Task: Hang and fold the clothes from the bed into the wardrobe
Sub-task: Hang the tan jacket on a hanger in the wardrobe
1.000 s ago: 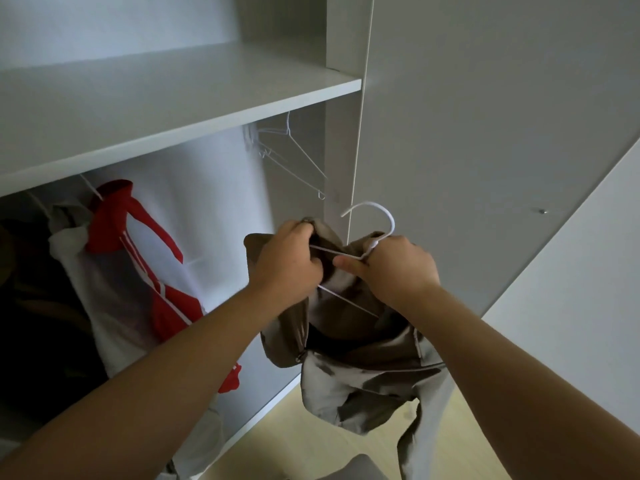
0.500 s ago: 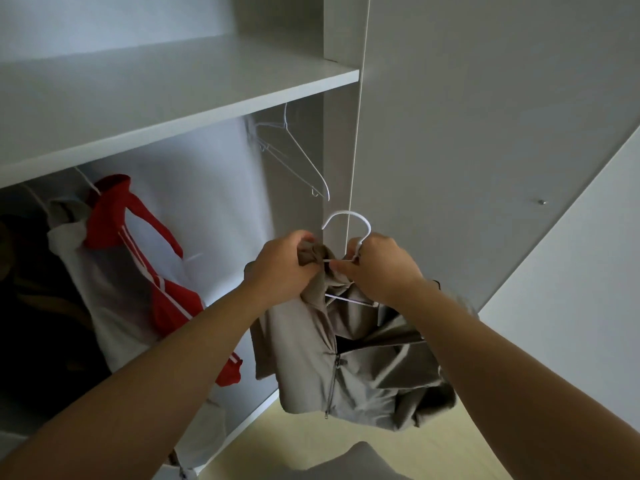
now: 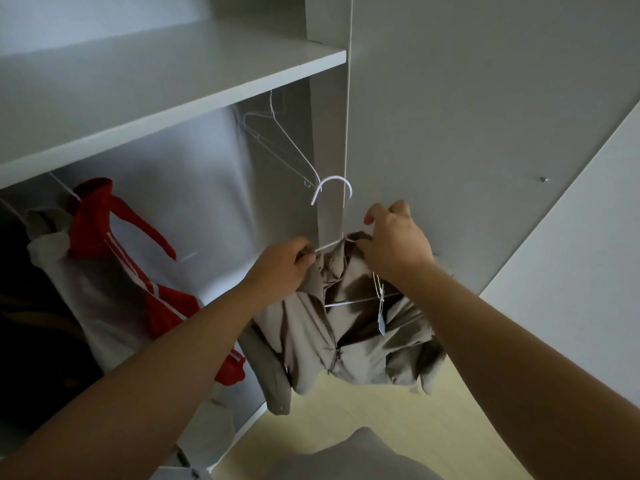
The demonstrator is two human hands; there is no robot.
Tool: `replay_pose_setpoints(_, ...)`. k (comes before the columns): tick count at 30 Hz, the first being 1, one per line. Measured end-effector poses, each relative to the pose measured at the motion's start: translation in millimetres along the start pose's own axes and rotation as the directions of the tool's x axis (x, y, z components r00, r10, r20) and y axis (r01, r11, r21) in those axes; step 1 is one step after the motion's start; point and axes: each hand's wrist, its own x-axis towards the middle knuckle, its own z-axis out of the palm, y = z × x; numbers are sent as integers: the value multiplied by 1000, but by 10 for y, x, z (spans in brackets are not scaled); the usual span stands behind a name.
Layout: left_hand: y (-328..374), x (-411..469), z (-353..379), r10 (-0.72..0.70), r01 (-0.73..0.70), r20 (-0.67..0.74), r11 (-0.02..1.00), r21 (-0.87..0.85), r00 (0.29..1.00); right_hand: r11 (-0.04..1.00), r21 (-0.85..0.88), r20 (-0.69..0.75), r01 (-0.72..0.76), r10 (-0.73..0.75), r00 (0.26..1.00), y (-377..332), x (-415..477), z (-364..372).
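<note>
Left hand (image 3: 280, 268), right hand (image 3: 394, 247) gripping jacket (image 3: 346, 341) on hanger (image 3: 332, 183), empty hangers (image 3: 287, 143) ahead

The shelf (image 3: 173, 109) hides whatever holds the empty wire hangers (image 3: 287, 143) at 12 o'clock. The beige jacket (image 3: 311, 341) swallows the white hanger's (image 3: 332, 183) right shoulder, and the jacket's tag (image 3: 381, 325) is unreadable. Dark clothes (image 3: 27, 323) at 9 o'clock sink into shadow, cut by the edge.

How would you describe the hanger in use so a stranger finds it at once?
Start at the wardrobe shelf. Below it, the left hand and right hand hold a beige jacket; the white hanger rises from its collar. Unlike the empty hangers behind, it carries clothing.
</note>
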Motion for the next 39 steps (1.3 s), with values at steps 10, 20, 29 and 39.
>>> replay_pose_setpoints(10,-143,139,-83,-15,21,-169,999,37,986,982,-13,244,-187,184,952,367,8,253)
replay_pose_setpoints(20,-218,16,-316,-180,164,-286,983,-80,941,928,68,549,-366,272,790,324,-94,646)
replay_pose_setpoints(29,-215,-197,-539,-301,190,-403,937,-292,864,722,228,599,-654,425,679,389,-213,994)
replay_pose_setpoints(39,-91,-487,-723,-233,164,-420,967,-193,877,681,510,190,-525,506,841,-96,302,752)
